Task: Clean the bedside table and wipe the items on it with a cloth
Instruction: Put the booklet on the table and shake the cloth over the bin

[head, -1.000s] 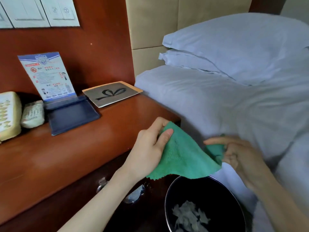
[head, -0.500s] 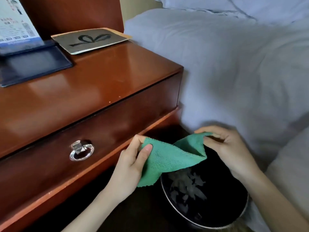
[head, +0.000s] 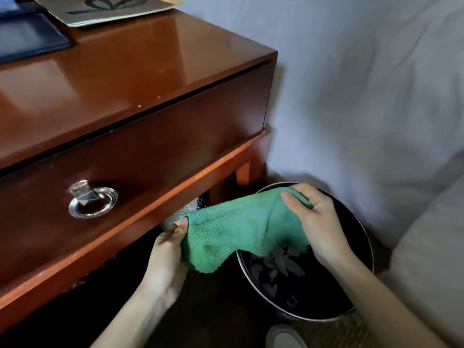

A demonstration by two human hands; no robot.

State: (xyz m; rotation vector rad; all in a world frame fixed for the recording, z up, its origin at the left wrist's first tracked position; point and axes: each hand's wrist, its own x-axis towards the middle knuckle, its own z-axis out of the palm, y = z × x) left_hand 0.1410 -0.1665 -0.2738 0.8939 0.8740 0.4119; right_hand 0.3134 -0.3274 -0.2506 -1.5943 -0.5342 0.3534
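The bedside table (head: 120,79) serves as the landmark. On its top, at the far edge, lies a flat card (head: 105,8); left of that card, also on the top, lies a folder (head: 27,38). On the table's front face sits a drawer ring pull (head: 93,202), toward the left. Right of the table and touching its side rises the bed (head: 364,84). Before the table's right front leg, on the floor beside the bed, stands a waste bin (head: 361,232) with scraps (head: 281,264) in it. Over the bin's near-left rim, below the table's front edge, a cloth (head: 233,227) stretches between the left hand (head: 168,257), nearer the table, and the right hand (head: 316,222), above the bin.
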